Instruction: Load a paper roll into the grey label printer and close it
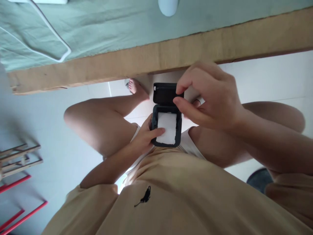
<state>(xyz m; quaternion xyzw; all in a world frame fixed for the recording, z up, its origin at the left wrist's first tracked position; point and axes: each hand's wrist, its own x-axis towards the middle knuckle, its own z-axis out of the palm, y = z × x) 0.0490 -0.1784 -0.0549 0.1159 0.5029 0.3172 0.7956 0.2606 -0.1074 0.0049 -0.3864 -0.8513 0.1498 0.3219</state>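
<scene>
A small black hinged box (179, 130) is in front of my lap, its lid (165, 94) swung back on the far side. Inside it lies a flat white rectangular block (168, 125), perhaps stacked sheets; I cannot tell exactly. My left hand (148, 133) grips the box by its left side, with the thumb resting over the rim on the white block. Over the right part of the lid is my right hand (207, 94), thumb and index tips close together with a small gap. Nothing shows between those tips, and the other fingers are curled and partly hidden.
Beyond the box runs a wooden edge (137, 63) of a surface covered in pale green cloth (110, 29). A white cable (56, 36) and a rounded white object (168, 6) lie on it. Wooden pieces (21, 153) and red bars (26, 217) are at the left.
</scene>
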